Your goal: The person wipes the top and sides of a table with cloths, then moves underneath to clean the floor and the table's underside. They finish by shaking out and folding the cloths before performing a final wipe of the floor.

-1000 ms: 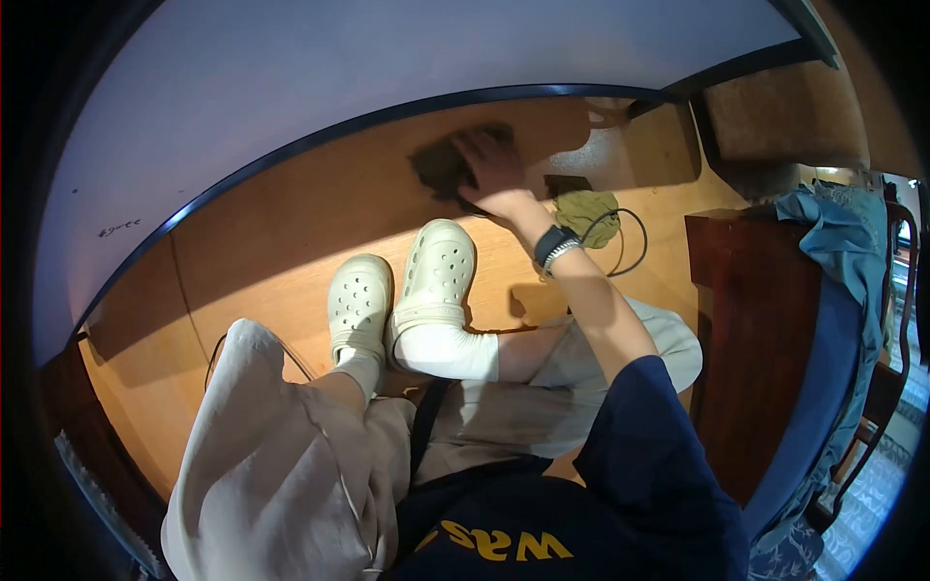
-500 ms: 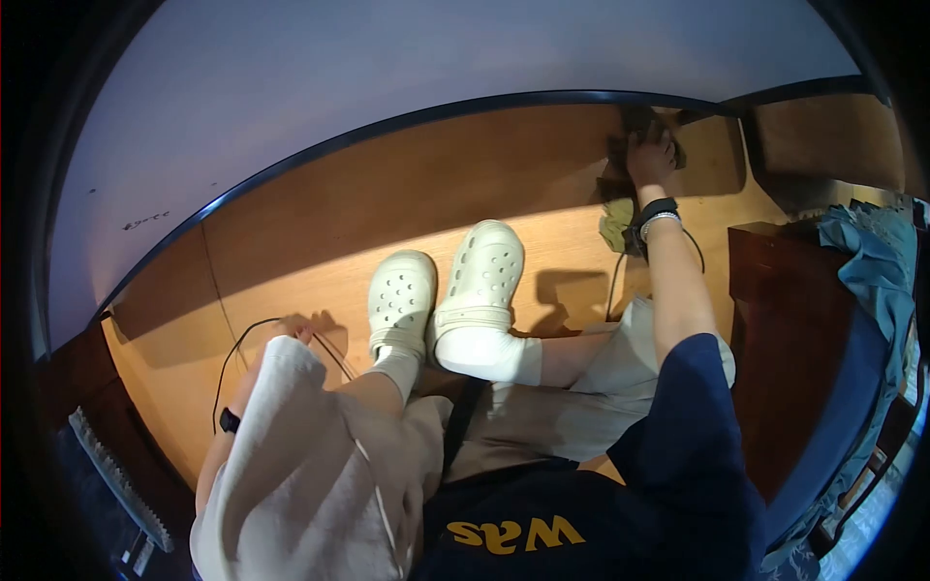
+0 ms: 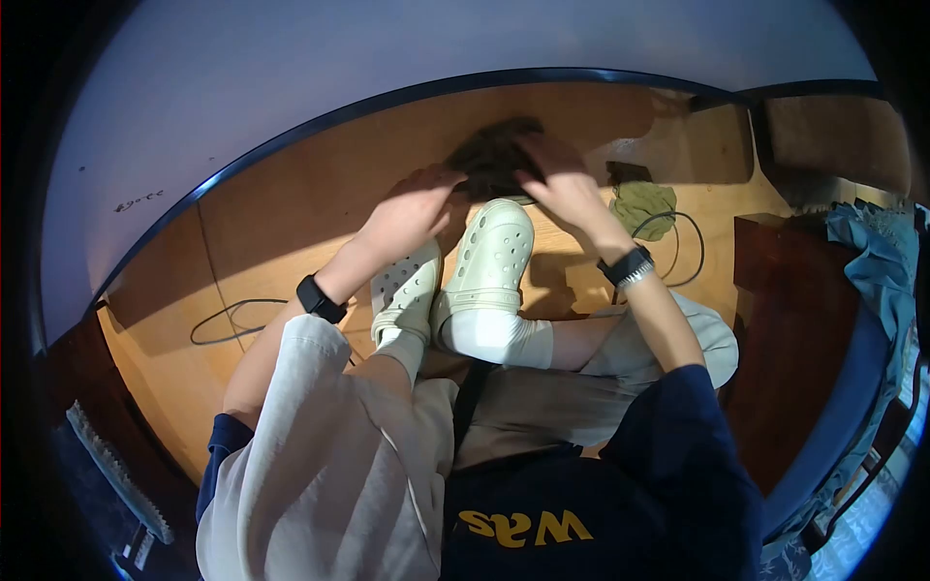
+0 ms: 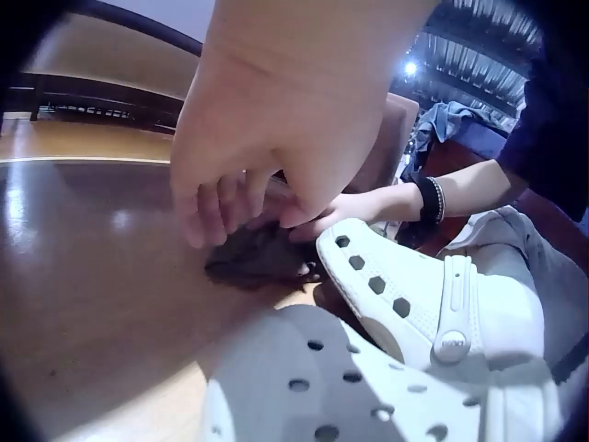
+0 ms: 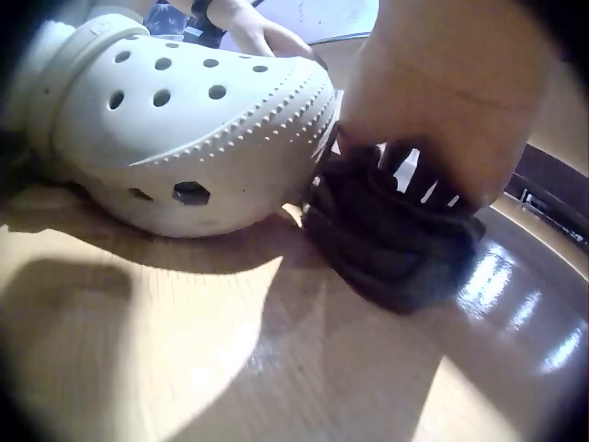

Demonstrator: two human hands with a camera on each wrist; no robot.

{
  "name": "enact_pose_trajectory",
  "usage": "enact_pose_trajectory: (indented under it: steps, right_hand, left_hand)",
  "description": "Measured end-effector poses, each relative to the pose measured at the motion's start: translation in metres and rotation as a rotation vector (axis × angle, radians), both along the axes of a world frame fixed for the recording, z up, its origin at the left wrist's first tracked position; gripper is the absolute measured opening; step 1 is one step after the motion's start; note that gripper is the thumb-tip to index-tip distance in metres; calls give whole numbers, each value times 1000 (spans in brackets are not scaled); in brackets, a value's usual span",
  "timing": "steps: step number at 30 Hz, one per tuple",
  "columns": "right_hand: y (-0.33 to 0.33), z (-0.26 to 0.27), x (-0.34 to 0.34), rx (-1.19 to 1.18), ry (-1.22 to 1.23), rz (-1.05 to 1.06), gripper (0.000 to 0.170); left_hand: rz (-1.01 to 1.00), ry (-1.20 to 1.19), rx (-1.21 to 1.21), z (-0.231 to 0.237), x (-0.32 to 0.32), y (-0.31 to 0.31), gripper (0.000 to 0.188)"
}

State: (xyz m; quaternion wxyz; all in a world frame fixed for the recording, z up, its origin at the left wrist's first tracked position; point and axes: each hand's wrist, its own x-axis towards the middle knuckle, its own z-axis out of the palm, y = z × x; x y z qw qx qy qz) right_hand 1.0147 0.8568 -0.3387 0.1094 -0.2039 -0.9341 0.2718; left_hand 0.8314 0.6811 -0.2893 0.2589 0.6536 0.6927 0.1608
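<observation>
A bunched dark cloth [image 3: 489,160] lies on the wooden floor just beyond the shoe toes. My right hand [image 3: 564,184] grips its right side; in the right wrist view the fingers curl into the folds of the cloth [image 5: 396,244]. On the cloth's left is my left hand [image 3: 417,208], its fingers loosely bent. Seen from the left wrist, those fingers [image 4: 212,210] hang beside and over the cloth [image 4: 258,256]; whether they touch it I cannot tell.
Two pale clogs [image 3: 489,247] on the person's feet stand close to the hands. A crumpled green cloth [image 3: 642,208] and a black cable [image 3: 699,254] lie to the right. A dark-edged pale panel [image 3: 436,53] overhangs the floor; a brown wooden block [image 3: 790,339] stands at the right.
My right hand has gone far right with the dark cloth and come back to the middle. My left hand has risen from beside the left knee towards the cloth.
</observation>
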Motion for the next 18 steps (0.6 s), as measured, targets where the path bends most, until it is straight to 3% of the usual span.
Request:
enact_pose_trajectory:
  steps: [1, 3, 4, 6, 9, 11, 14, 17, 18]
  right_hand:
    - [6, 10, 14, -9, -48, -73, 43]
    - [20, 24, 46, -91, -592, -201, 45]
    - [25, 25, 66, -88, -599, -209, 45]
    - [30, 21, 99, 245, -375, -115, 47]
    - [40, 11, 118, 250, -360, -177, 48]
    - [46, 0, 121, 190, -399, -158, 47]
    - [52, -27, 125, 281, -491, -165, 53]
    - [67, -37, 126, 377, -382, -186, 60]
    - [78, -38, 125, 343, -370, -235, 62]
  left_hand:
    - [2, -4, 2, -4, 1, 3, 41]
    - [-71, 19, 78, -12, 5, 10, 43]
    - [-77, 12, 83, -16, 3, 15, 43]
    - [-219, 110, 174, -23, -5, 26, 44]
    - [-197, 123, 56, -28, -6, 41, 52]
    - [-215, 154, 96, -39, -6, 51, 53]
    - [-256, 136, 133, -49, 1, 66, 53]
    - [-308, 215, 242, -67, 6, 68, 55]
    - [-273, 198, 124, -68, 6, 69, 57]
